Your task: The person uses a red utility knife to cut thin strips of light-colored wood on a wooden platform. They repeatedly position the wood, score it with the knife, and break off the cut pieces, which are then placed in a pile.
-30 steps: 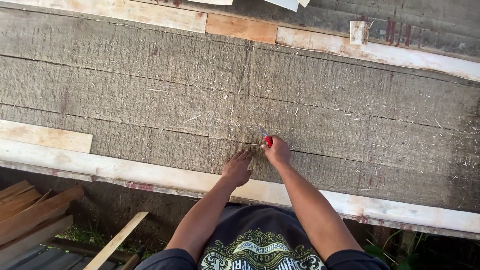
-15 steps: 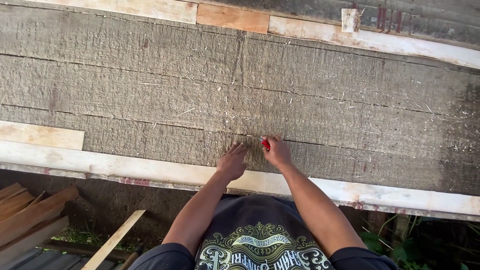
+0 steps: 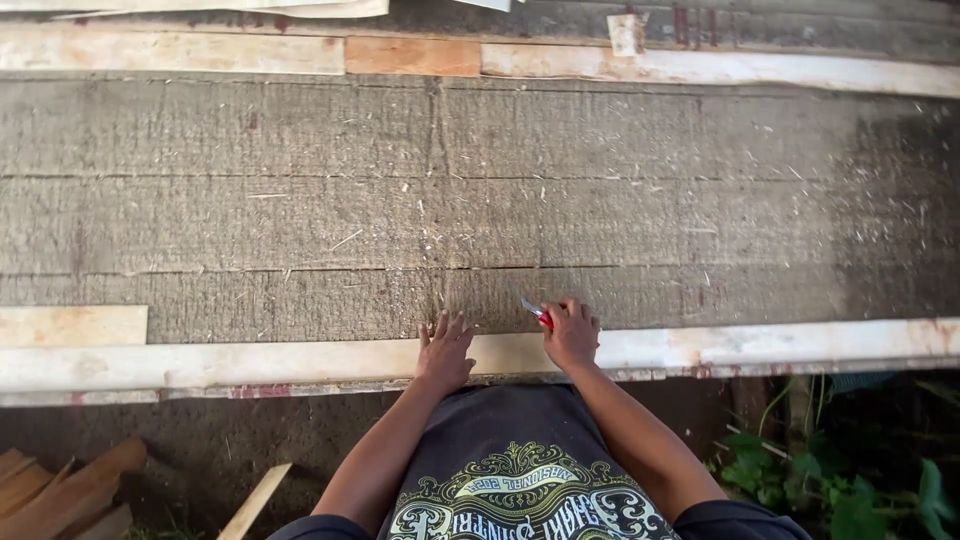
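A wide grey woven mat [image 3: 480, 210] made of long joined strips lies stretched in front of me, strewn with loose fibres. My right hand [image 3: 571, 333] grips a small red-handled cutter [image 3: 536, 313] whose blade tip touches the mat's near edge. My left hand [image 3: 445, 350] lies flat with fingers spread, pressing on the pale wooden batten [image 3: 250, 360] and the mat's edge, a little left of the cutter.
A second pale wooden batten [image 3: 700, 68] runs along the mat's far edge, with an orange-brown piece [image 3: 412, 56] in it. Scrap wood pieces [image 3: 60, 490] lie on the ground at lower left. Green plants [image 3: 850, 480] grow at lower right.
Both hands have drawn back toward me, from the mat's lower strip to the near batten. The cutter stays in my right hand.
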